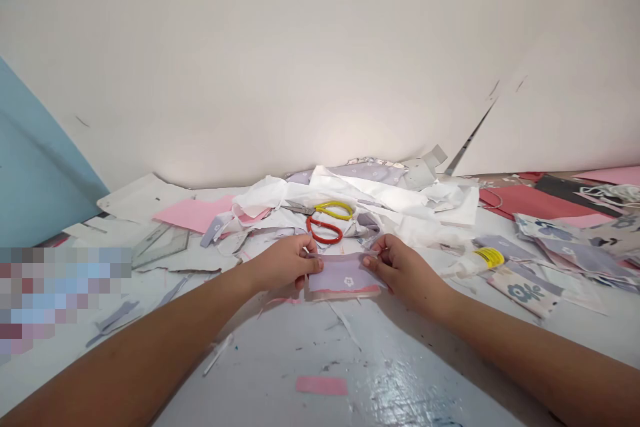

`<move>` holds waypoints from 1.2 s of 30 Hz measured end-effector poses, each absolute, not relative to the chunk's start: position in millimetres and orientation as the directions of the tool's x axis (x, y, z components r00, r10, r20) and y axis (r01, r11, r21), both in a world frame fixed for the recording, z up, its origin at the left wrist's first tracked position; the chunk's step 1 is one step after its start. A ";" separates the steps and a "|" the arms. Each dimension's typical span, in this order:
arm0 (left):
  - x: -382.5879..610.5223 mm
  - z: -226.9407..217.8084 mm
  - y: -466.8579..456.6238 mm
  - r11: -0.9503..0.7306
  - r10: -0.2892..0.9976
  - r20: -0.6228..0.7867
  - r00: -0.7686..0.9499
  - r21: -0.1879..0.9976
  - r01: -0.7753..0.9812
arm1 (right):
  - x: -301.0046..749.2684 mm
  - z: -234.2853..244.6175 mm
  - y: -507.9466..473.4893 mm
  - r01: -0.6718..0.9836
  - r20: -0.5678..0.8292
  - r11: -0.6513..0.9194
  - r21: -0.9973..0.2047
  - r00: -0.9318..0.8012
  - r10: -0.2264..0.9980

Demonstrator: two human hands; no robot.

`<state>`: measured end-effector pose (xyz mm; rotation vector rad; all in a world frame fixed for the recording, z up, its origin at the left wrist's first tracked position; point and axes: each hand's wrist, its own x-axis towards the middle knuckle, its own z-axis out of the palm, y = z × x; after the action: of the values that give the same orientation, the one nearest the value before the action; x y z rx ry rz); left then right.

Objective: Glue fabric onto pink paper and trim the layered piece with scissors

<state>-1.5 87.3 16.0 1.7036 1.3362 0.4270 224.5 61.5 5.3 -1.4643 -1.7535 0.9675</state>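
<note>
A small lavender piece of paper or cloth [345,273] with a white flower print is stretched between my two hands, just above the table. A pink strip and a pale layer show along its lower edge. My left hand [293,261] pinches its left end between thumb and fingers. On the opposite end, my right hand [397,263] pinches it the same way. Right behind the piece lie scissors [325,230] with one red and one yellow handle loop, their blades pointing left among crumpled white sheets [275,192].
A glue bottle [483,260] with a yellow label lies on the right, beside folded floral pieces [527,291]. Pink paper [195,213] and a clear set square [160,245] are at the left. A pink strip [321,385] rests in front. A white panel [300,73] stands behind.
</note>
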 end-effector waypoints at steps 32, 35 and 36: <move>-0.1 12.3 78.1 0.056 0.911 -0.210 0.355 0.916 0.398 | 238.0 -2.5 59.3 0.269 -0.059 0.008 -0.963 -0.240 0.969; 0.0 11.9 77.6 0.113 0.904 -0.280 0.323 0.885 0.452 | 239.2 -4.1 60.2 0.342 -0.066 0.022 -0.939 -0.244 0.968; 0.4 11.9 77.3 0.123 0.905 -0.293 0.309 0.875 0.469 | 239.3 -4.9 60.2 0.368 -0.060 0.034 -0.929 -0.243 0.968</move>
<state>0.4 77.3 11.9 1.5084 1.3180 0.5126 239.3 60.2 -4.9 -1.3662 -1.6783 1.2032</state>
